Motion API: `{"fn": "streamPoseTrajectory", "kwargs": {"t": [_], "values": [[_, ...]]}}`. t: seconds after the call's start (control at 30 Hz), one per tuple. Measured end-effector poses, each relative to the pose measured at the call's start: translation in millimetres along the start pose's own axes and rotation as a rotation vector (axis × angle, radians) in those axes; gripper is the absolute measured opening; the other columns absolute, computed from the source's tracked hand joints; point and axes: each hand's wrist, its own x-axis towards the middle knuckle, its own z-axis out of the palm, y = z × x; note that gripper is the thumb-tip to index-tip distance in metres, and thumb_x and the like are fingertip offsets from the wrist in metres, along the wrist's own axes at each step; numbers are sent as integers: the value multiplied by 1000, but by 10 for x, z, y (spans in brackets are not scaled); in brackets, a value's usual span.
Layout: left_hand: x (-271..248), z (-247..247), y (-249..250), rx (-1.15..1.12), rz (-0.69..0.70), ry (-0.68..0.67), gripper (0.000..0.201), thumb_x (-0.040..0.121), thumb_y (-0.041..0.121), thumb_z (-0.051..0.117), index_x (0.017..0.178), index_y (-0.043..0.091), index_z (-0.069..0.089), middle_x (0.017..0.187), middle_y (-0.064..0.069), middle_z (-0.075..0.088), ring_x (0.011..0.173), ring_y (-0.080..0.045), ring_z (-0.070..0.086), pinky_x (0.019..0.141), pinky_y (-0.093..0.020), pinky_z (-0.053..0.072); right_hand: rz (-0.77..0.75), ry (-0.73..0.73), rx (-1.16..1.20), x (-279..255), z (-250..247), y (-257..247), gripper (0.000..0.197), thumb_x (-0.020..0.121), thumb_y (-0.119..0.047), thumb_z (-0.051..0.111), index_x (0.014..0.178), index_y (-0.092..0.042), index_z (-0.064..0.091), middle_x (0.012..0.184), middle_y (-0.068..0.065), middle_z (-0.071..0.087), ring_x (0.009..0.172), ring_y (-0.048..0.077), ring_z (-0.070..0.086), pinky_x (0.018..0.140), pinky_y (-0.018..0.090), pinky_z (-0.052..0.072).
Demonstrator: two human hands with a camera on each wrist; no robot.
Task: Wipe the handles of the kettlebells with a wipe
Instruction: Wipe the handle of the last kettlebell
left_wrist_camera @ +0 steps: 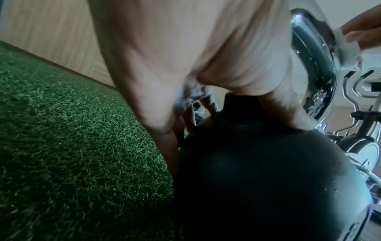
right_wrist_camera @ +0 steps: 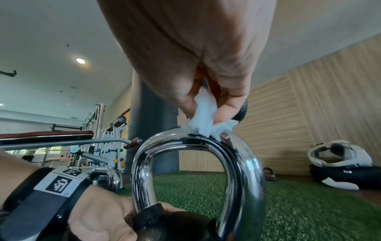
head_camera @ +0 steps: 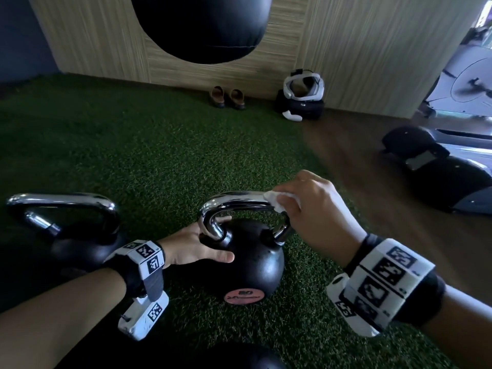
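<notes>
The right hand (head_camera: pixel 316 206) pinches a crumpled white wipe (head_camera: pixel 277 199) against the right shoulder of the chrome handle (head_camera: pixel 234 198) of the middle kettlebell (head_camera: pixel 247 259), which stands on the green turf (head_camera: pixel 159 145). The left hand (head_camera: pixel 197 246) curls around the handle's left root and the bell's neck, steadying it. To wipe well, keep the wipe wrapped round the bar — not just on top — and drag it down each leg. The left-hand kettlebell (head_camera: pixel 80 235) looks to be waiting its turn.
</notes>
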Motion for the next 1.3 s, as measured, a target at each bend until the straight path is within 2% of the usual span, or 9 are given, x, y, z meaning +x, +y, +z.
{"fn": "streamPoseTrajectory", "kwargs": {"t": [0.13, 0.3, 0.43, 0.57, 0.7, 0.87, 1.0, 1.13, 1.3], "values": [[-22, 14, 5, -17, -15, 12, 103, 49, 76, 88, 141, 62, 44, 138, 25, 59, 135, -4, 50, 123, -41, 34, 58, 34, 19, -38, -33, 69, 19, 98, -12, 63, 108, -18, 79, 87, -9, 57, 76, 3, 59, 67, -2, 37], [-34, 11, 52, -18, -25, 10, 100, 54, 69, 91, 142, 59, 46, 138, 26, 57, 136, -4, 49, 119, -32, 34, 375, -45, 210, -65, -118, 240, 23, 100, -13, 61, 110, -21, 78, 94, -1, 76, 50, -5, 58, 38, 8, 36], [-27, 12, 19, -44, -30, 26, 97, 48, 75, 90, 134, 70, 46, 143, 25, 55, 138, -5, 47, 122, -42, 34, 407, 16, 242, -54, -19, 304, 20, 98, -15, 63, 105, -24, 80, 88, -3, 77, 63, 1, 64, 43, 8, 38], [-56, 28, 19, -70, -39, 36, 97, 47, 74, 91, 133, 70, 47, 140, 25, 58, 135, -6, 51, 120, -43, 38, 664, -59, 533, -194, 195, 514, 22, 97, -6, 64, 84, -13, 80, 75, 9, 77, 65, 20, 70, 70, 43, 65], [-83, 26, 56, -108, -56, 17, 97, 48, 68, 93, 135, 67, 49, 135, 23, 62, 130, -5, 54, 117, -41, 42, 783, -69, 874, -278, 303, 597, 15, 98, 3, 60, 98, 2, 76, 84, 15, 72, 66, 15, 64, 60, 24, 56], [-124, 31, 75, -81, -96, 50, 99, 46, 71, 93, 135, 69, 47, 138, 24, 60, 132, -5, 52, 119, -40, 40, 900, -48, 1138, -354, 468, 597, 14, 96, 3, 62, 99, 4, 75, 97, 19, 75, 73, 17, 65, 71, 31, 58], [-181, -15, 248, -11, -155, 48, 91, 50, 69, 93, 133, 51, 61, 126, 25, 68, 120, -1, 61, 108, -29, 47, 908, -121, 1121, -449, 644, 571, 16, 98, 2, 59, 101, 4, 75, 95, 17, 76, 69, 15, 67, 68, 28, 60], [-365, -62, 489, 222, -274, 17, 38, 72, 63, 84, 90, 30, 77, 85, 15, 76, 81, -4, 71, 66, -16, 50, 934, -199, 994, -516, 584, 533, 13, 95, 0, 66, 108, 0, 66, 101, 21, 74, 71, 20, 69, 62, 29, 58], [-644, -170, 797, 131, -394, -213, 28, 92, 44, 73, 105, 19, 78, 100, 4, 81, 97, -15, 77, 77, -23, 58, 832, -276, 1021, -617, 238, 329, 24, 92, -7, 72, 111, -1, 58, 101, 21, 72, 71, 21, 66, 59, 30, 56]]}}
